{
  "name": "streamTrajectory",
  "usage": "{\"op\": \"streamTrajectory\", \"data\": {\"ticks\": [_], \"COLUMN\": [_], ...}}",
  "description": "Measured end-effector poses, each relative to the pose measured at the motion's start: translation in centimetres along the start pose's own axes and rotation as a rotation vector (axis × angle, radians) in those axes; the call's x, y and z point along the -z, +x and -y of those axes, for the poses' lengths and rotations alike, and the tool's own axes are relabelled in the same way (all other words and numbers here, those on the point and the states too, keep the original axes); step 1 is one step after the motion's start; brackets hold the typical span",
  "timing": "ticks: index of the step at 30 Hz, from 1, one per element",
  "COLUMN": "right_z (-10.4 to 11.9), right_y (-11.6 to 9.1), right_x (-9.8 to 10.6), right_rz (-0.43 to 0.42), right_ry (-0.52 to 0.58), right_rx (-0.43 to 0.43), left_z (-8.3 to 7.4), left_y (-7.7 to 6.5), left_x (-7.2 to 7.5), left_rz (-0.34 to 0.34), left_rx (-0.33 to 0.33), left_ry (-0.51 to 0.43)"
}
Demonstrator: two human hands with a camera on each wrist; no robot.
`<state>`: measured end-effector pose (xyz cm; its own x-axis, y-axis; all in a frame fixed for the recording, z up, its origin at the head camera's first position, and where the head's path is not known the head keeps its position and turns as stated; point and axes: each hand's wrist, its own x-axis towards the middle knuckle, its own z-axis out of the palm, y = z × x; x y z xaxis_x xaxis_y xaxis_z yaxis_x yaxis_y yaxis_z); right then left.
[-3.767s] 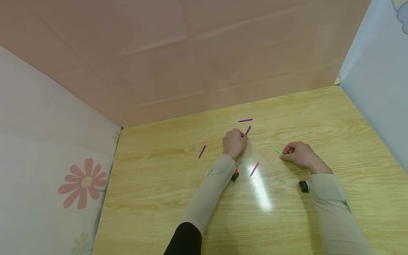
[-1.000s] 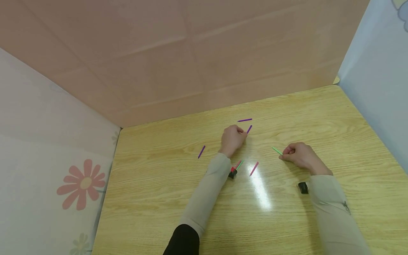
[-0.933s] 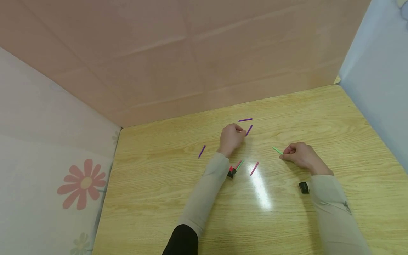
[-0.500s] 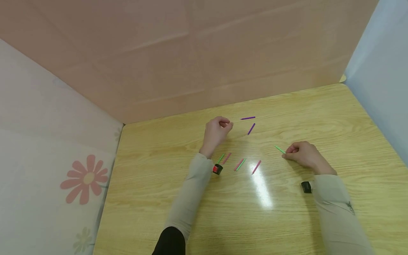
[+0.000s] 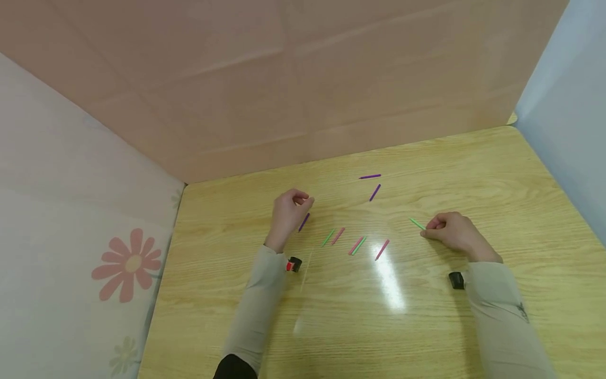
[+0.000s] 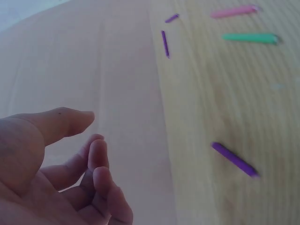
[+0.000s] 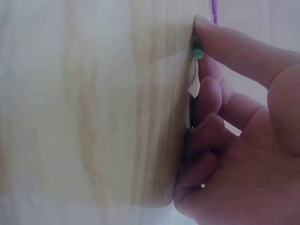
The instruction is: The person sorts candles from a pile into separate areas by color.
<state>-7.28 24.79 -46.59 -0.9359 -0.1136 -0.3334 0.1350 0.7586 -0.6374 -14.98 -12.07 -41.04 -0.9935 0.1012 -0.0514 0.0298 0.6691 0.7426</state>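
My left hand (image 5: pixel 287 216) is above the table just beside a purple pencil-like stick (image 5: pixel 304 222). Its thumb and fingertips are apart with nothing between them, as the left wrist view shows. On the right, my right hand (image 5: pixel 448 231) pinches a light green pencil-like stick (image 5: pixel 416 223) between thumb and index finger, low at the tabletop; only the stick's end (image 7: pixel 198 53) shows in the right wrist view. Between the hands lie a green stick (image 5: pixel 328 238) and a pink stick (image 5: pixel 338 236) side by side, then another pink-and-green pair (image 5: pixel 356 246) nearly touching, and a lone pink stick (image 5: pixel 382 249).
Two more purple sticks (image 5: pixel 370 176) lie farther back on the wood-grain table (image 5: pixel 227 295). A brown-pink panel (image 5: pixel 303 95) rises behind the table, with pale walls at left and right. Black camera mounts (image 5: pixel 456 280) stick out at the wrists.
My left hand has let go of the purple stick near the back and moved left and toward me, uncovering a green and pink pair. My right hand keeps its pinch in place.
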Motion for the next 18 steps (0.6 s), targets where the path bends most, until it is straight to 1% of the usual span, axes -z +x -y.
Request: {"op": "streamTrajectory", "data": {"ticks": [4,10,15,18], "right_z": [0.1,0.2,0.2,0.2], "right_y": [0.1,0.2,0.1,0.0], "right_x": [0.2,0.3,0.3,0.2], "right_rz": [-0.003,0.000,0.012,0.013], "right_ry": [-0.002,0.002,0.013,0.017], "right_rx": [-0.002,-0.006,-0.012,-0.012], "left_z": [1.5,3.3,4.2,4.8], "left_y": [-0.3,-0.5,-0.7,-0.9], "left_x": [0.2,-0.1,-0.4,-0.6], "left_rz": [0.031,0.076,0.116,0.136], "left_rx": [0.056,0.141,0.219,0.245], "left_ry": [0.033,0.103,0.100,0.103]}}
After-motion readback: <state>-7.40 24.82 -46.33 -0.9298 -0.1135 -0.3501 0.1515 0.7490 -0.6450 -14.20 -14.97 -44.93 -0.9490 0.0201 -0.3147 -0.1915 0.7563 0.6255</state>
